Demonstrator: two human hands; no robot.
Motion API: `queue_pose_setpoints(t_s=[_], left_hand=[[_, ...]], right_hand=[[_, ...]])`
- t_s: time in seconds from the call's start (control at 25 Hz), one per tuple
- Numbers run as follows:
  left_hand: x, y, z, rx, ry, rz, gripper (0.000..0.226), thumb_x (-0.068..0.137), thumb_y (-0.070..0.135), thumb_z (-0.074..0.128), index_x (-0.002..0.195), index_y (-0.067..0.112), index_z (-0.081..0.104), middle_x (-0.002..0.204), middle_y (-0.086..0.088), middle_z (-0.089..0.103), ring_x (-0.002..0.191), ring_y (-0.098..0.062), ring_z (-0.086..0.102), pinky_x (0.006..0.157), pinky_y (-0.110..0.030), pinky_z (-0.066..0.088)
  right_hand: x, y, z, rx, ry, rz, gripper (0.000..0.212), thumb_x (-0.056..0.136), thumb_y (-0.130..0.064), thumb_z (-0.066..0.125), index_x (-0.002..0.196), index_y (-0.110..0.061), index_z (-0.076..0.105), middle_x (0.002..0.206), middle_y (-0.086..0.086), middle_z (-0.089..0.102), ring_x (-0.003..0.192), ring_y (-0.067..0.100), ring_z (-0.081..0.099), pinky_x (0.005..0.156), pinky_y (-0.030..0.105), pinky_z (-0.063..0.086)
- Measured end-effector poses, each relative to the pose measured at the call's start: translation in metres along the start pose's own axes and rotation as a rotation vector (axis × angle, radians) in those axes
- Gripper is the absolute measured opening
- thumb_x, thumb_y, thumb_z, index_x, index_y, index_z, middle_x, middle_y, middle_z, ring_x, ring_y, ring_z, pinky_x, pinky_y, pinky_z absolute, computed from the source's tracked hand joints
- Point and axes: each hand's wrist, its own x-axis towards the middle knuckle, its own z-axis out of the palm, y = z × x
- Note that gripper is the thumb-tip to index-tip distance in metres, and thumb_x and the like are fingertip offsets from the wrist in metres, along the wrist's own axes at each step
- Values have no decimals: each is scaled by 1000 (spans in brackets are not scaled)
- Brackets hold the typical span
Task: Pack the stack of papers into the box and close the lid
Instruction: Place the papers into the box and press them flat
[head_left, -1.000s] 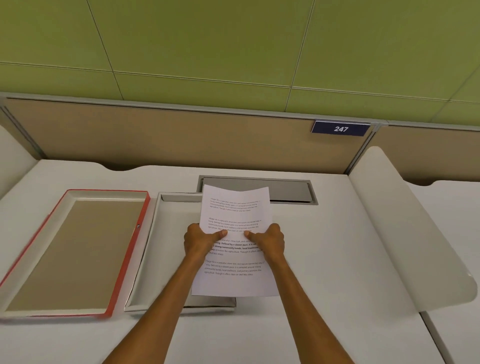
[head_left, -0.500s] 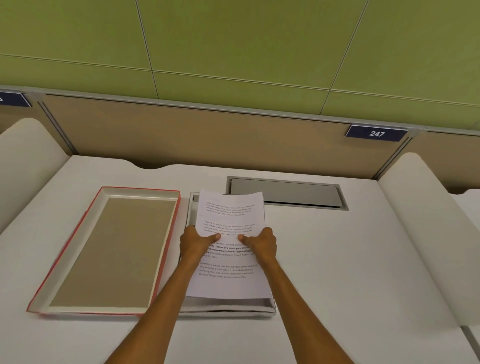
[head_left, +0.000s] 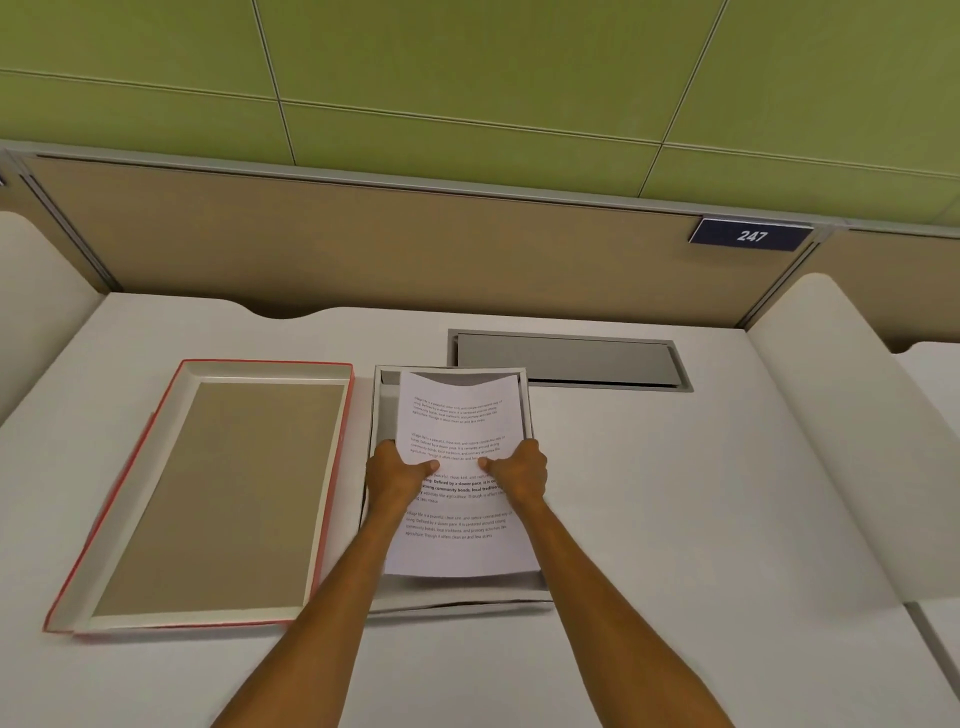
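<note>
While gripping the stack of papers at its side edges with left hand and right hand, holding it over the open box, lid just beside on the bench

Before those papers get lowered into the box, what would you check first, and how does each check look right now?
1. Both hands grip the papers: left hand and right hand hold opposite edges: ok.
2. Box open: ok.
3. Papers within the box walls: ok at the sides and far end; near end cannot tell.
4. Sheets flat: not ok, far edge curls.
5. Lid clear, lying inside-up left of the box: ok.
6. Box bottom free of objects: cannot tell, papers cover it.
</note>
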Motion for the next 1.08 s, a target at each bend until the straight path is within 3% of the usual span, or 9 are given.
queue_pose_setpoints(t_s=[0.36, 0.56, 0.8, 1.08], left_hand=[[9, -9, 4, -5, 19, -14, 43, 75, 14, 82, 111, 1, 62, 119, -17, 69, 103, -35, 68, 71, -34, 55], [12, -9, 4, -14, 21, -6, 41, 77, 13, 80, 111, 1, 61, 120, -18, 69, 102, -35, 69, 63, -28, 51], [17, -15, 5, -9, 11, -18, 43, 76, 14, 81, 112, 1, 62, 119, -18, 69, 102, -34, 69, 68, -31, 54], [19, -19, 6, 3, 47, -35, 47, 74, 15, 83, 112, -1, 61, 119, -18, 69, 103, -35, 68, 71, -35, 55]], right_hand=[[2, 0, 9, -70, 9, -48, 56, 80, -26, 77, 120, -2, 45, 124, 16, 61, 113, 34, 63, 90, 39, 54], [5, -1, 12, -70, 2, -58, 53, 82, -25, 76, 119, -3, 46, 124, 15, 62, 110, 33, 65, 89, 39, 55], [9, 1, 17, -135, -4, -60, 56, 78, -26, 78, 119, -2, 50, 122, 16, 64, 107, 33, 67, 86, 42, 59], [8, 0, 15, -158, -9, -59, 47, 81, -23, 76, 117, -1, 55, 120, 17, 66, 103, 31, 68, 79, 34, 58]])
